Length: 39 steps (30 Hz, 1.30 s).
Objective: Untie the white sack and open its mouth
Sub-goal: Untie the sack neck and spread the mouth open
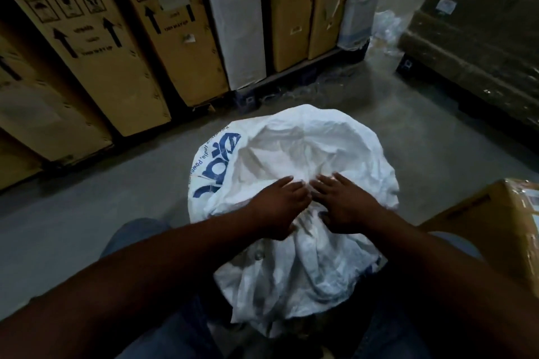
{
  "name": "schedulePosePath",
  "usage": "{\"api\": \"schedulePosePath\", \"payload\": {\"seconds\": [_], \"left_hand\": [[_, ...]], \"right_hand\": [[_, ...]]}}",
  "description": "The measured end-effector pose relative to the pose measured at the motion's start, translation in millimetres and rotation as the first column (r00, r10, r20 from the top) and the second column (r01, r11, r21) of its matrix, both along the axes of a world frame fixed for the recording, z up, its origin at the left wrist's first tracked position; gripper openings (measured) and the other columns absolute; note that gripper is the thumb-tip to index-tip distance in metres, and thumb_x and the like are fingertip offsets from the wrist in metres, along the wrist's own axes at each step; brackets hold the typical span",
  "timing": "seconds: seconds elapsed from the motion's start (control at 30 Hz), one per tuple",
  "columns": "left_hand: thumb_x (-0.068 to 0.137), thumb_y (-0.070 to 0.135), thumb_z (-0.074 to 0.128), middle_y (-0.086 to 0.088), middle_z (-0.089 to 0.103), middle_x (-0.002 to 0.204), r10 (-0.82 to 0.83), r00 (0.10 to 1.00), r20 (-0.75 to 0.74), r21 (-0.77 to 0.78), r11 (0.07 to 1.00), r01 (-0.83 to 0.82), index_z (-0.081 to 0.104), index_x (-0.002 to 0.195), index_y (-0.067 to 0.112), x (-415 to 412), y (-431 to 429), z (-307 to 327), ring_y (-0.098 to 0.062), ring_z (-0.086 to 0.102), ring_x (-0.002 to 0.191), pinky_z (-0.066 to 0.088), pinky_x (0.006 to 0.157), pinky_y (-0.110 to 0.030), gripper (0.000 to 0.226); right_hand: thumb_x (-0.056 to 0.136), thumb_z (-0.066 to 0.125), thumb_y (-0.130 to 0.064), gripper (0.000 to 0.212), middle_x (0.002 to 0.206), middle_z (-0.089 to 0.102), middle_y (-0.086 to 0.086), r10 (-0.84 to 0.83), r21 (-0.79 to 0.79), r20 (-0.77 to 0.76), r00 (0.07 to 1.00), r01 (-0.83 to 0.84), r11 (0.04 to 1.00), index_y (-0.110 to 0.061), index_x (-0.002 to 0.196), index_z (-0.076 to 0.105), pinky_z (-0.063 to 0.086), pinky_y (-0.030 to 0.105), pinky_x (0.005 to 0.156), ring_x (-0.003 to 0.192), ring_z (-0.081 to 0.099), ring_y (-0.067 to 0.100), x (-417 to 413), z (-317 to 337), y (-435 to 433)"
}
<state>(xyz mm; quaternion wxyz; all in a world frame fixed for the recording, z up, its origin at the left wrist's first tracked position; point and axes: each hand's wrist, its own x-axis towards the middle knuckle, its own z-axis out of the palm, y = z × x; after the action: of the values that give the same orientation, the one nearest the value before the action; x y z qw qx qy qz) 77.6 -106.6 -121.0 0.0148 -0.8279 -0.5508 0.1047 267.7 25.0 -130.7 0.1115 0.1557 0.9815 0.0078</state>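
Note:
A bulging white sack (303, 148) with blue lettering on its left side stands on the grey floor between my knees. Its top cloth is gathered into a bunch near me, and the loose end hangs down toward my lap. My left hand (277, 207) rests on the left of the gathered neck, thumb pressed into the folds. My right hand (344, 201) lies on the right of the neck, fingers spread over the cloth. Fingertips of both hands nearly meet at the pinch point. Any tie or knot is hidden under my hands and the folds.
Tall brown cartons (96, 58) with arrow marks stand on pallets at the left and back. A wrapped pallet load (481, 46) is at the right rear. A taped brown box (501, 227) sits close at my right. Crumpled clear plastic (385, 26) lies on the floor behind.

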Motion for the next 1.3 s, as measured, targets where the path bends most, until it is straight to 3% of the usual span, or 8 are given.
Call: {"api": "schedulePosePath", "payload": {"seconds": [0.17,0.3,0.5,0.67,0.8,1.07,1.2,1.3], "left_hand": [[0.039,0.088,0.081,-0.005,0.057,0.152,-0.112,0.931,-0.348,-0.425,0.904,-0.05,0.069,0.135,0.035,-54,-7,-9,-0.038,0.044,0.149,0.024,0.123,-0.066,0.11],[0.083,0.079,0.062,-0.003,0.068,0.139,0.024,0.861,-0.508,-0.428,0.861,-0.276,0.069,0.135,0.02,-82,-5,15,-0.024,0.03,0.157,0.009,0.129,-0.05,0.079],[0.05,0.032,0.048,0.002,0.062,0.047,0.401,0.874,-0.275,0.035,0.912,-0.408,0.067,0.043,0.017,-117,8,15,-0.019,0.064,0.048,0.051,0.075,-0.025,0.025],[0.091,0.022,0.056,-0.006,0.071,0.114,0.268,0.962,-0.052,-0.058,0.961,-0.27,0.072,0.111,0.018,-64,41,19,-0.033,0.071,0.098,0.049,0.074,-0.036,0.026],[0.086,0.055,0.067,-0.006,0.031,0.17,0.304,0.944,-0.125,-0.06,0.948,-0.313,0.036,0.16,0.023,-66,60,-9,-0.034,0.035,0.153,0.026,0.122,-0.052,0.086],[0.064,0.065,0.083,-0.009,0.03,0.17,0.445,0.886,-0.127,0.069,0.895,-0.44,0.035,0.162,0.022,-117,89,-33,-0.039,0.023,0.159,0.016,0.128,-0.058,0.117],[0.077,0.06,0.074,-0.011,0.021,0.173,0.418,0.892,-0.172,0.125,0.907,-0.401,0.028,0.164,0.018,-115,104,-37,-0.034,0.016,0.161,0.005,0.129,-0.058,0.107],[0.081,0.065,0.064,-0.014,0.024,0.172,0.362,0.911,-0.197,0.15,0.93,-0.337,0.031,0.163,0.014,-113,91,-46,-0.034,0.023,0.159,0.011,0.13,-0.059,0.102]], "right_hand": [[0.085,0.04,-0.081,0.08,0.171,0.023,-0.004,-0.263,0.137,0.333,0.905,0.23,0.964,-0.035,0.15,0.048,-0.008,0.067,0.122,0.161,0.003,0.027,14,-9,17],[0.083,0.033,-0.089,0.089,0.17,0.027,-0.009,-0.44,0.211,0.403,0.803,0.386,0.898,-0.035,0.152,0.047,-0.009,0.068,0.122,0.161,0.001,0.03,26,-13,46],[0.082,0.053,-0.065,0.069,0.152,0.053,0.0,-0.537,0.202,0.415,0.735,0.501,0.842,-0.031,0.142,0.057,0.01,0.062,0.123,0.151,0.035,0.032,3,5,31],[0.091,0.058,-0.045,0.038,0.122,0.072,0.005,-0.394,-0.168,-0.032,0.919,0.383,0.908,-0.025,0.122,0.066,0.054,0.039,0.095,0.115,0.068,0.029,-45,18,1],[0.093,0.055,-0.068,0.08,0.166,0.036,0.004,-0.136,-0.391,0.26,0.956,0.233,0.89,-0.033,0.16,0.031,0.033,0.039,0.121,0.15,0.038,0.027,-55,-2,-28],[0.088,0.066,-0.064,0.065,0.138,0.066,0.002,0.256,-0.59,0.67,0.697,0.29,0.754,-0.024,0.14,0.064,0.05,0.016,0.096,0.117,0.065,0.022,-56,-3,-48],[0.094,0.061,-0.054,0.048,0.127,0.071,0.006,-0.131,-0.449,0.078,0.988,0.152,0.881,-0.024,0.13,0.07,0.047,0.031,0.092,0.119,0.064,0.027,-68,7,-13],[0.075,0.069,-0.063,0.091,0.16,0.042,0.01,-0.264,-0.091,-0.152,0.952,0.252,0.963,-0.032,0.156,0.04,0.029,0.054,0.118,0.149,0.036,0.036,-66,-9,18]]}}
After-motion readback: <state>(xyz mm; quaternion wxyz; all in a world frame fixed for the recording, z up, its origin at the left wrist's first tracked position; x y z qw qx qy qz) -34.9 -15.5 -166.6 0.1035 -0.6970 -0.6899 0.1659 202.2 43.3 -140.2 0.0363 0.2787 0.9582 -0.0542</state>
